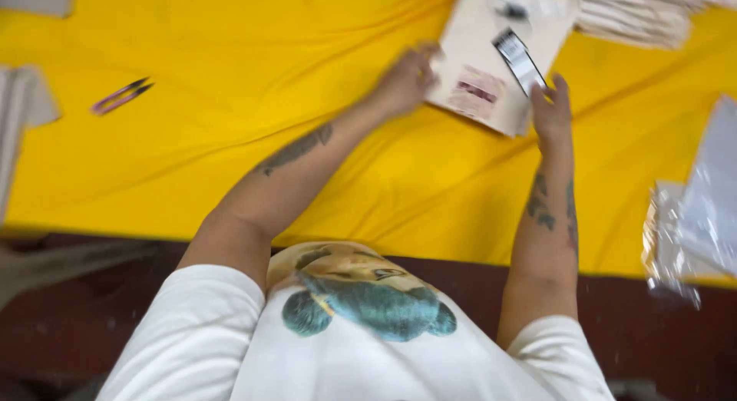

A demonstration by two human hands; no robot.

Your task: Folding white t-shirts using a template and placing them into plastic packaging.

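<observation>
A folded cream garment [491, 59] lies on the yellow cloth [230, 140] that covers the table, at the far middle, with a black-and-white hang tag [520, 61] resting on its right part. The left hand [404, 82] presses on the garment's left edge, fingers curled onto the fabric; motion blur hides whether they pinch it. The right hand [553, 109] lies flat at the garment's near right corner, fingers stretched out and together, their tips just touching the tag's lower end. Both forearms reach forward from the body, the left slanting across, the right nearly straight ahead. One garment sits between the hands, and one tag. Beyond it, at the far right, is one stack of folded cream pieces [637, 13]. One pair of purple thread snips [121, 95] lies well apart to the left. Clear plastic bags [691, 224] lie at the right edge.
</observation>
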